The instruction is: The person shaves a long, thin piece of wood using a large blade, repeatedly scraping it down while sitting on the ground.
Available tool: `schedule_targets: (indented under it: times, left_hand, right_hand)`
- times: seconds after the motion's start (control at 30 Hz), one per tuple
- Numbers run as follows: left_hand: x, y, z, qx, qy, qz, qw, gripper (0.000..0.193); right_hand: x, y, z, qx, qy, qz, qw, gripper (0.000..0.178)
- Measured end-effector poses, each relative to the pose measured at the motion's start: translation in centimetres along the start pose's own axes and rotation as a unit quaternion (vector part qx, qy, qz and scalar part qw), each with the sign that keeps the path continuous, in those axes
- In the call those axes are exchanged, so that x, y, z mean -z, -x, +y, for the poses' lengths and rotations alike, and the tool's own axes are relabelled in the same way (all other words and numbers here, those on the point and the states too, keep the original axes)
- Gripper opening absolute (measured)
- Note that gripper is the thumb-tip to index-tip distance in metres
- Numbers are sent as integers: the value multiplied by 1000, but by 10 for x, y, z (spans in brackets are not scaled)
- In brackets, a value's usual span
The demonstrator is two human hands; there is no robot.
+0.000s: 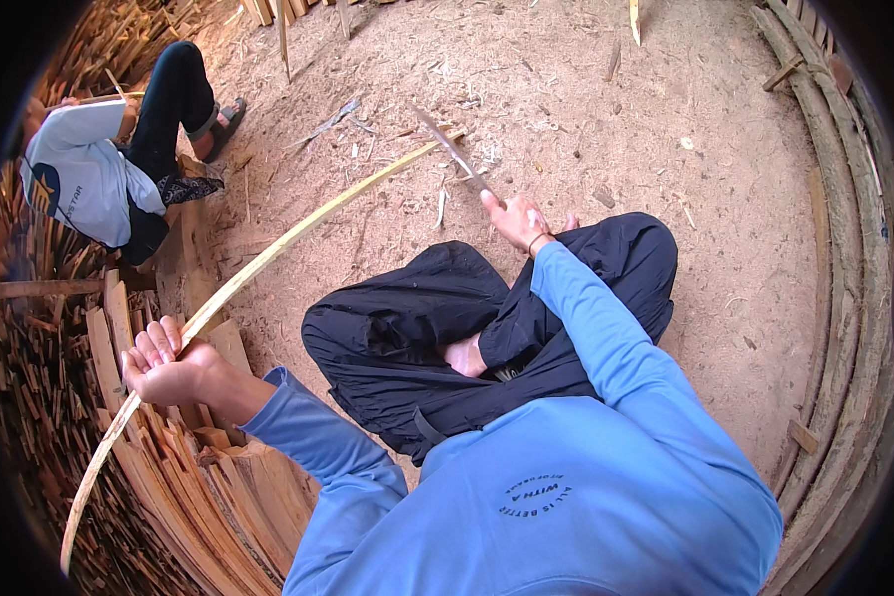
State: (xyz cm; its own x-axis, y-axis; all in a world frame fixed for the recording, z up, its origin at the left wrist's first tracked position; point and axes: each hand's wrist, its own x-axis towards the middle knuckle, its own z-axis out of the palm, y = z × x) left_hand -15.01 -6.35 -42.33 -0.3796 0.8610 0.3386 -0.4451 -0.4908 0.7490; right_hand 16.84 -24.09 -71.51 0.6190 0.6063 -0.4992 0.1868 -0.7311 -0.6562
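My left hand is wrapped round a long pale strip of wood, which looks curved and runs from the lower left up past my knees. In my right hand is the handle of a long knife; its blade points up and to the left. Near the strip's far end the blade crosses or lies just beside it; whether they touch I cannot tell. The knife's handle is mostly hidden by my fingers. Both hands are out in front of my crossed legs in dark trousers.
Split wood pieces lie stacked at my left, with more piled behind. A co-worker in a light shirt sits at the upper left. Shavings litter the dirt floor. Long poles run along the right side.
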Motion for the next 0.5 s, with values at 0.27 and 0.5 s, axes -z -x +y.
schedule_targets:
  times: [0.27,0.5]
  left_hand:
    - [-5,4,-2,14,-4,-2,1000,40]
    - [5,4,4,22,-3,-10,1000,37]
  right_hand:
    - [-13,-6,9,15,-36,33,999,77]
    - [-13,16,7,107,-20,-9,994,79]
